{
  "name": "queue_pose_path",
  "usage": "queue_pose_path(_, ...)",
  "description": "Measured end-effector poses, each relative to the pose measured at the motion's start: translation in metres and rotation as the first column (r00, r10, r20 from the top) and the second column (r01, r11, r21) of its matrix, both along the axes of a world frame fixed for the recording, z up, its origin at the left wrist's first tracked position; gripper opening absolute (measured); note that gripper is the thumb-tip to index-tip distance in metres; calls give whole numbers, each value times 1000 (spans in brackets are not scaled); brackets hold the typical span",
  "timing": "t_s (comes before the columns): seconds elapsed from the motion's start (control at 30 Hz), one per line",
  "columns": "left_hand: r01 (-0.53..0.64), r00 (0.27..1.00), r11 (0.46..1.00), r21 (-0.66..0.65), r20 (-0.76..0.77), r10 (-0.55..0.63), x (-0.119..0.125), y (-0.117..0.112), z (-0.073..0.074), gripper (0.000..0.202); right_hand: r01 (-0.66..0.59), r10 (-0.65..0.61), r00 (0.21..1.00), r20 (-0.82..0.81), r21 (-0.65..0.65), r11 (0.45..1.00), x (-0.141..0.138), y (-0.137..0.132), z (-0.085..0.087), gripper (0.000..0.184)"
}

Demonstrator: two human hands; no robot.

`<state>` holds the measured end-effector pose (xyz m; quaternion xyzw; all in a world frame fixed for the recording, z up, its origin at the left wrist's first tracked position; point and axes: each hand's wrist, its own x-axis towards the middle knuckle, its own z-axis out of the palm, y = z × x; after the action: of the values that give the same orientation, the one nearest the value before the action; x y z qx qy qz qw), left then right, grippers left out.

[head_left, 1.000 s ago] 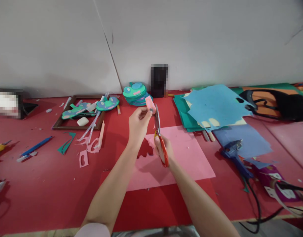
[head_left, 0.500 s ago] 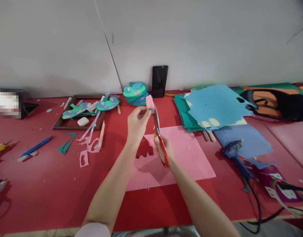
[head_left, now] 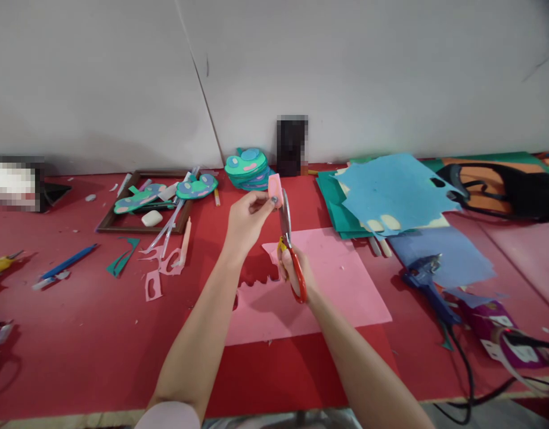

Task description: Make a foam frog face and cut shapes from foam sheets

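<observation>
Between the thumb and fingers of my left hand is a small pink foam piece, held up above the table. My right hand grips scissors with red and yellow handles, their blades pointing up and away from me. The blades lie right beside the pink piece's right edge; whether they touch it I cannot tell. Below both hands a larger pink foam sheet lies flat, its upper left side cut away in a ragged edge.
A stack of green and blue foam shapes stands at the back near a dark phone. On the left are a brown frame and pink scraps. To the right lie blue sheets and a blue glue gun with its cable.
The pink piece has turned and shifted slightly right in my left hand. The scissors stay beside it, with their blades a little lower. The camera view has moved slightly.
</observation>
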<state>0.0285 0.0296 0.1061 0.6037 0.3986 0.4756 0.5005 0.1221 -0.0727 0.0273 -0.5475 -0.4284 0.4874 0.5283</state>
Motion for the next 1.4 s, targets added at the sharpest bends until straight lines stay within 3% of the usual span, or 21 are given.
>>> queue_pose_path(0.3,-10,991,997,72,-129,19,-2,-3,8,11,-16,15,999,-43,-30,999,-1,0,-1,42)
queue_pose_path(0.7,-30,990,989,144,-130,49,-2,-5,10,13,-39,36,997,-66,-37,999,0,-1,-1,41)
queue_pose_path(1.4,131,976,985,109,-190,-109,-1,-6,8,8,-2,3,995,-100,6,1000,0,0,-7,41)
